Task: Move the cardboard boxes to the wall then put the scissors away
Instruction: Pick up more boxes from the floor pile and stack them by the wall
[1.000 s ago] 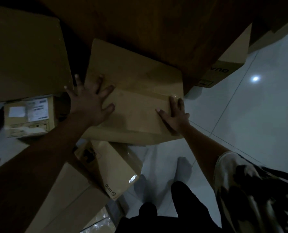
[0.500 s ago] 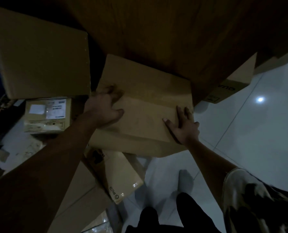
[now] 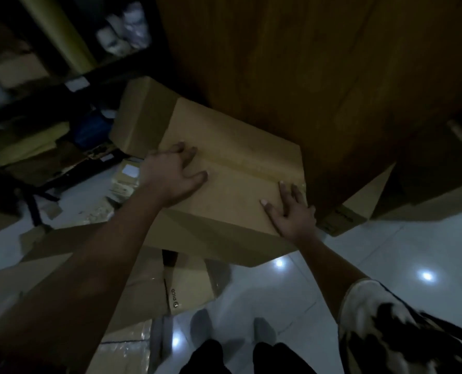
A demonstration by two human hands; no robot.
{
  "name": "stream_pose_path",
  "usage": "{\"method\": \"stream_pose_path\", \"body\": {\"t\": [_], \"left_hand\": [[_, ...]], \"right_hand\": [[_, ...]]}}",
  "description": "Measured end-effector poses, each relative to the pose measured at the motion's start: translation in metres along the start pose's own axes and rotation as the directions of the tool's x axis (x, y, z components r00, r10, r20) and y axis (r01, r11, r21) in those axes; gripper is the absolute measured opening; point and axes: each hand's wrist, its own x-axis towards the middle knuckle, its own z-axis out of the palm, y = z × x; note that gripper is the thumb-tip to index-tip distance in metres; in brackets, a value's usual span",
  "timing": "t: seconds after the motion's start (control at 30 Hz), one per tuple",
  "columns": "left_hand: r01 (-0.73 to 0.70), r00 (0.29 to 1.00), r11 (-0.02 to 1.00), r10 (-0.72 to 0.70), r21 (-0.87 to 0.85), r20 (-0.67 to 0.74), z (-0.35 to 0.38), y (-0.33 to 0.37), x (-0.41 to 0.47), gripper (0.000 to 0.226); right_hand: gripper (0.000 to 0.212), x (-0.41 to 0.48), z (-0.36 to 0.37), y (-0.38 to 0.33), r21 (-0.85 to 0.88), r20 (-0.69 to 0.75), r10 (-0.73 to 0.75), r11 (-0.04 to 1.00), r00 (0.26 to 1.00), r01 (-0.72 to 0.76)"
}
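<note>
A large taped cardboard box [image 3: 232, 168] stands against the dark wooden wall [image 3: 305, 63]. My left hand [image 3: 173, 171] rests on the left part of its top, fingers bent toward the tape seam. My right hand [image 3: 289, 209] lies flat on the top near the right edge, fingers straight. A second big box [image 3: 141, 114] stands behind it to the left. A smaller box marked "pico" [image 3: 189, 287] lies on the floor under my arms. No scissors are visible.
Flattened cardboard [image 3: 70, 265] covers the floor at left. A small labelled box [image 3: 127, 179] sits behind my left wrist. Dark shelving [image 3: 49, 85] with clutter fills the upper left. Another box corner [image 3: 359, 203] pokes out at the right. White tiled floor [image 3: 386, 265] spreads to the right.
The view has swung up and left, showing the shelving. My left hand's fingers, spread flat a second ago, now curl on the box top. My right hand stays flat by the right edge.
</note>
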Motion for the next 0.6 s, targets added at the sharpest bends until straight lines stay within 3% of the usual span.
{"method": "stream_pose_path", "body": {"t": [0.2,0.37,0.6], "left_hand": [[0.226,0.968,0.972,-0.216,0.07,-0.124,-0.081,-0.006,-0.076,0.081],[0.441,0.88,0.898,-0.43,0.011,-0.201,-0.12,-0.034,-0.156,0.081],[0.674,0.674,0.714,-0.699,-0.188,-0.24,-0.141,-0.082,-0.279,0.079]], "right_hand": [[0.092,-0.031,-0.068,-0.066,-0.029,0.002,-0.258,0.966,0.966,0.258],[0.089,-0.061,-0.096,-0.134,-0.133,0.066,-0.464,0.873,0.883,0.468],[0.09,-0.112,-0.088,-0.249,-0.238,0.235,-0.68,0.652,0.694,0.72]]}}
